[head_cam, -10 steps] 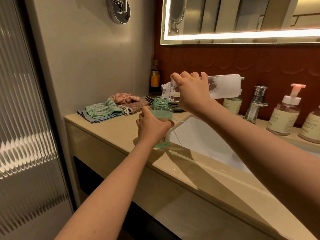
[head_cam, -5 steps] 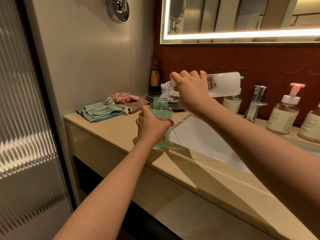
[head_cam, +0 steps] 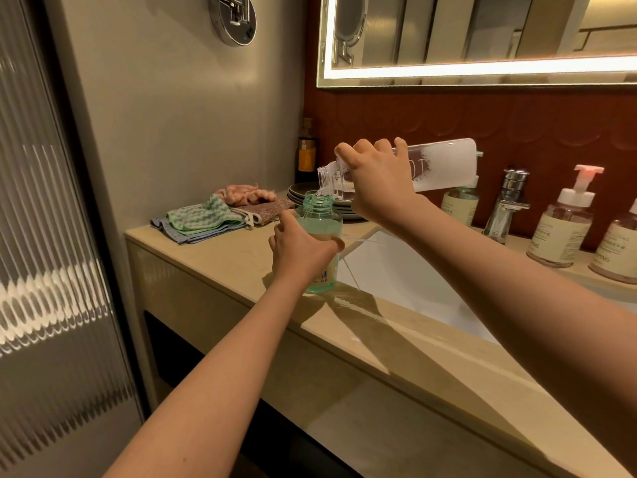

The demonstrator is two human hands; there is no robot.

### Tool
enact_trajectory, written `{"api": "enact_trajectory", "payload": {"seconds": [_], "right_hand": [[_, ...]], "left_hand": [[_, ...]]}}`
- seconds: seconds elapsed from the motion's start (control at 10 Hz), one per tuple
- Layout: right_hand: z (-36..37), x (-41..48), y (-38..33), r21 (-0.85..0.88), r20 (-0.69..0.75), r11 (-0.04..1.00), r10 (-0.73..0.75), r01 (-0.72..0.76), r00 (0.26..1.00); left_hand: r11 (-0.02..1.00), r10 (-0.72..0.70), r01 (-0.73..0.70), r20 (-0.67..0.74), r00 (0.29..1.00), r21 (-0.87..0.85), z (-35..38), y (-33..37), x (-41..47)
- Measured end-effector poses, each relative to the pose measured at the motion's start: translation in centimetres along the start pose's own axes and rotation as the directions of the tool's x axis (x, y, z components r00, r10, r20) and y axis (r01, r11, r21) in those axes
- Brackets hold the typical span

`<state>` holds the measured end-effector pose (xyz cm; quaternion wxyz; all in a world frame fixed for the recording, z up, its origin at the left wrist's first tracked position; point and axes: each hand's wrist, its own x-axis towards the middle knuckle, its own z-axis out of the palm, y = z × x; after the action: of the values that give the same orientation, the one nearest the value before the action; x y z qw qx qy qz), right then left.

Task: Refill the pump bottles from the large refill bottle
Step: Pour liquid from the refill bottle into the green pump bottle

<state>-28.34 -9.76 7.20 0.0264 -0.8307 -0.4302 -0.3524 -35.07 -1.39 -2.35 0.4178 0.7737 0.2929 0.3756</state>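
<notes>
A small green glass bottle (head_cam: 319,215) stands uncapped on the beige counter (head_cam: 220,257) beside the sink, partly filled with liquid. My left hand (head_cam: 301,248) grips its body. My right hand (head_cam: 377,186) holds the large clear refill bottle (head_cam: 444,163) tipped nearly flat, its open mouth just above the green bottle's neck. Behind my right hand stands another green pump bottle (head_cam: 460,207), partly hidden. Two pump bottles with pale labels, one (head_cam: 565,224) and another (head_cam: 617,250), stand at the right along the back wall.
Folded cloths (head_cam: 206,217) lie at the counter's back left, with a stack of grey plates (head_cam: 303,194) behind. A chrome tap (head_cam: 508,201) rises behind the white sink basin (head_cam: 406,277). A dark bottle (head_cam: 306,153) stands in the corner. A lit mirror hangs above.
The refill bottle's base has risen a little, so it tilts more steeply toward the green bottle. My left hand has stayed on the green bottle.
</notes>
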Motion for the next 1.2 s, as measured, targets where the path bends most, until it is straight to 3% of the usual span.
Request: {"api": "enact_trajectory", "payload": {"seconds": [1.2], "right_hand": [[-0.24, 0.04, -0.23, -0.073, -0.020, 0.997, -0.040, 0.039, 0.999]], "left_hand": [[1.000, -0.007, 0.007, 0.009, 1.000, 0.003, 0.03, -0.09, 0.18]]}}
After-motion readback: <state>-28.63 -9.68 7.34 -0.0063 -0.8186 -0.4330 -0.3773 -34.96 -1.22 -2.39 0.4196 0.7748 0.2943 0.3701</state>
